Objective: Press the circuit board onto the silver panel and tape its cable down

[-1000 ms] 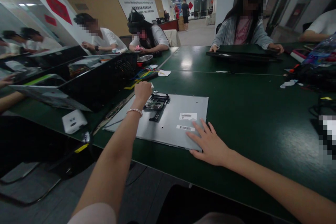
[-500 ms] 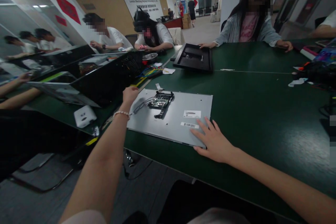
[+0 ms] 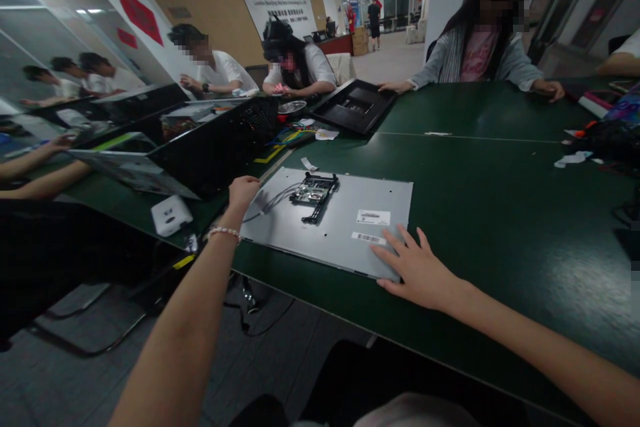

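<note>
A flat silver monitor panel (image 3: 345,250) lies back up on the green table. On its metal back sit a small circuit board (image 3: 315,190) with a black bracket (image 3: 314,215) and two white labels. Grey cables (image 3: 280,199) run from the board toward the panel's left side. My left hand (image 3: 244,192) is at the panel's left edge with its fingers curled on it; the fingertips are partly hidden. Spread flat, my right hand (image 3: 420,265) rests on the near right corner, beside the barcode label (image 3: 369,238).
Across the table a person's hand holds a tilted black plastic cover (image 3: 353,107). To the left stand an open black computer case (image 3: 215,143) and a small white box (image 3: 171,215). Coloured wires (image 3: 295,137) lie behind the panel; dark clutter (image 3: 613,123) lies at the right.
The black cover across the table has turned and shifted left, tilting over. My view has swung slightly left. Both my hands keep their places on the panel.
</note>
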Demonstrator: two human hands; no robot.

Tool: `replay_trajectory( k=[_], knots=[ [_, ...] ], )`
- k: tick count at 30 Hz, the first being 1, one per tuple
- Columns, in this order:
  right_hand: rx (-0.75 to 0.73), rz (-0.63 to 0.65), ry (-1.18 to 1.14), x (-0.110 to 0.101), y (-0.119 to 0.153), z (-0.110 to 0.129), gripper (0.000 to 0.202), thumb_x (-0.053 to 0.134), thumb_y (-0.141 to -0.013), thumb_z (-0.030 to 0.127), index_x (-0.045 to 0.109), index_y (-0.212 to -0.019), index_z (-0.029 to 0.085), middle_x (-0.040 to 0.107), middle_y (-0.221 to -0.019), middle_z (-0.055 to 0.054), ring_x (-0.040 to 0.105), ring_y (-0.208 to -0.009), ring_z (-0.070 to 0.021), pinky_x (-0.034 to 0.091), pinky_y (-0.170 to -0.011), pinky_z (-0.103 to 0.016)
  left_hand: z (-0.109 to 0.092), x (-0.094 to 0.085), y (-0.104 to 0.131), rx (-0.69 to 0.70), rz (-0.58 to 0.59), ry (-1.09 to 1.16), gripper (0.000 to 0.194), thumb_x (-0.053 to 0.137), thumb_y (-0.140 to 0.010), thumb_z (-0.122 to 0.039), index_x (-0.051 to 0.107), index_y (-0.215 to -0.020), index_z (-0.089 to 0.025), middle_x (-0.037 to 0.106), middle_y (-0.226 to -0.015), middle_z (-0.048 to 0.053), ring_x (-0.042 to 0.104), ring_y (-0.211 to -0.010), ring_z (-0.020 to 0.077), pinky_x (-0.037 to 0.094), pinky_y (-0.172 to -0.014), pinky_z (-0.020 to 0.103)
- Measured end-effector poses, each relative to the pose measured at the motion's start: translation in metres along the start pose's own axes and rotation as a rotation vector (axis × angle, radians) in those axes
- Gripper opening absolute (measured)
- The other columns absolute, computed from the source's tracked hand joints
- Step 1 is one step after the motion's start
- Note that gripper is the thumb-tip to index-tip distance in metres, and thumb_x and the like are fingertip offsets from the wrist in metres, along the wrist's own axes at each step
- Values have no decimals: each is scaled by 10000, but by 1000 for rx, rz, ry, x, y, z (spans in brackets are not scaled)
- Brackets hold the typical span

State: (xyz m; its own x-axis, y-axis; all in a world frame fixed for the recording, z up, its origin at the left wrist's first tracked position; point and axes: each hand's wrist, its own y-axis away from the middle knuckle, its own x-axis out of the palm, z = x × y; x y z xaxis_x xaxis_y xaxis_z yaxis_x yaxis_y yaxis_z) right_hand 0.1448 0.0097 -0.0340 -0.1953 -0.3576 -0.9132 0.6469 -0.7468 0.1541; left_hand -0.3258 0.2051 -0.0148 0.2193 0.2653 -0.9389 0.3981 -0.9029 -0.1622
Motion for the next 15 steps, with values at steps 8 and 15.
replay_trajectory(
  k=[8,15],
  knots=[
    [-30,-30,-27,6,7,-7,703,404,-950,642,330,-1563,307,181,-1675,-89,105,-1506,-445,64,-1158,-702,9,9,-3,-120,-29,168,384,571,-686,-105,743,-1028,-73,736,-1067,148,660,-931,235,466,-752,268],
    [-37,-28,-105,9,14,-14,692,440,-943,635,333,-1559,336,159,-1682,-49,63,-1519,-416,14,-1172,-679,13,11,1,-162,-41,304,273,613,-575,-153,731,-819,-122,734,-854,124,664,-806,252,482,-694,303]
  ],
)
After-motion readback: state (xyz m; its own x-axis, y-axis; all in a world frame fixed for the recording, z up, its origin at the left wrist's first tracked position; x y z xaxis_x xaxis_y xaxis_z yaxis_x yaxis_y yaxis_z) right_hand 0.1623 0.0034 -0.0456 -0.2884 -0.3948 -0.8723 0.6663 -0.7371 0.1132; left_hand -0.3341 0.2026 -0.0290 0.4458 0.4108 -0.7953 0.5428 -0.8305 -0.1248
